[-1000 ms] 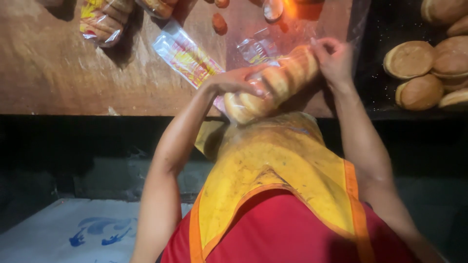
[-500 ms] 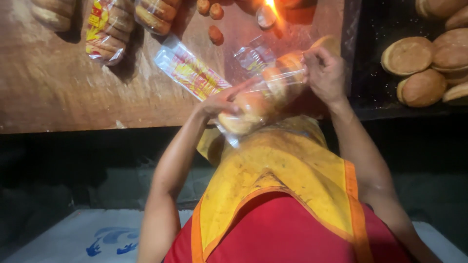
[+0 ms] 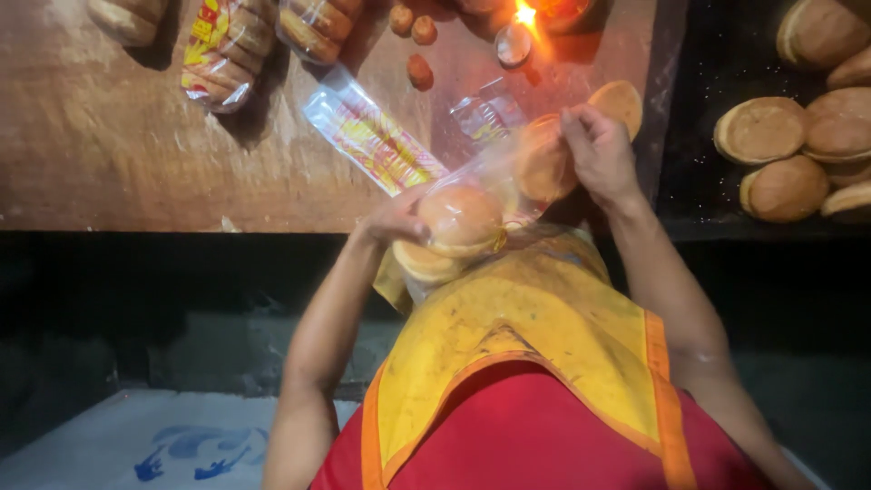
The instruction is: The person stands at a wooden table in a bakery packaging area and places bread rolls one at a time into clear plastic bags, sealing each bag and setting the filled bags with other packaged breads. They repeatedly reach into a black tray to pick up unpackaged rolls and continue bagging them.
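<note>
- The left hand (image 3: 392, 222) clasps the closed end of a clear plastic bag (image 3: 481, 181), steadying the round buns (image 3: 461, 220) stacked inside, over the wooden table's (image 3: 109, 154) edge.
- The right hand (image 3: 599, 154) pinches the bag's open end, keeping the mouth up (thin, glossy film).
- Loose, smooth-crusted buns (image 3: 785, 189) wait on the dark tray (image 3: 689, 163).

Loose buns (image 3: 782, 136) on dark tray at right, packed bun bags (image 3: 218, 50) + small flame (image 3: 525, 14) on wooden table (image 3: 100, 154).

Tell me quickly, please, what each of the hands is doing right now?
Left hand: closed on the lower end of the clear plastic bag of buns.
Right hand: closed on the bag's open upper end.
</note>
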